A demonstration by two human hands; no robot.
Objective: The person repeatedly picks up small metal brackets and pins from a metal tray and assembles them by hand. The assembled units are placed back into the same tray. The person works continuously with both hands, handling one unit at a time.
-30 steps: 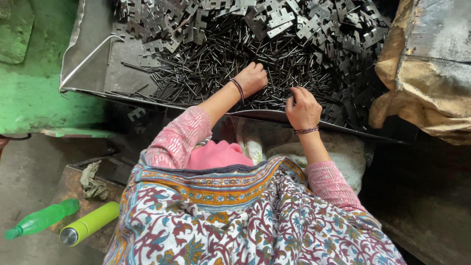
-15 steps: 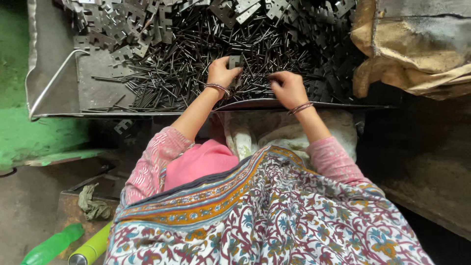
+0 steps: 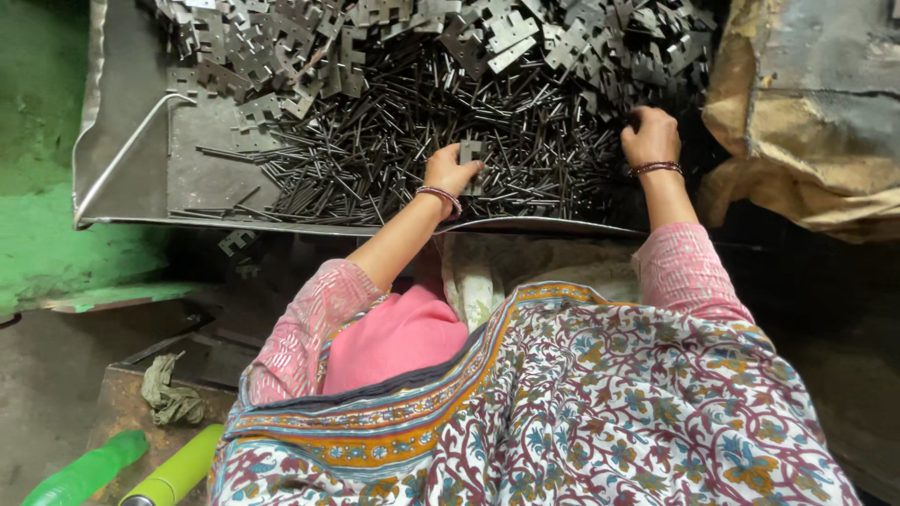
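My left hand (image 3: 450,171) is closed on a small flat metal plate (image 3: 471,153), held over a heap of thin dark metal pins (image 3: 394,159). My right hand (image 3: 649,135) reaches to the right side of the heap, fingers curled down among the pins and plates; whether it holds anything is hidden. Behind the pins lies a pile of notched grey metal plates (image 3: 375,37). All of it sits in a shallow sheet-metal tray (image 3: 141,178). Both wrists wear bangles, and a patterned cloth (image 3: 581,412) covers my lap.
Crumpled brown sacking (image 3: 806,122) lies right of the tray. A green wall and ledge (image 3: 47,234) are at left. At lower left, a green bottle (image 3: 84,468), a yellow-green flask (image 3: 178,468) and a rag (image 3: 169,394) rest on a rusty box.
My right hand has moved away from the left, out to the right side of the heap. My left hand stays in the middle, still holding the small plate.
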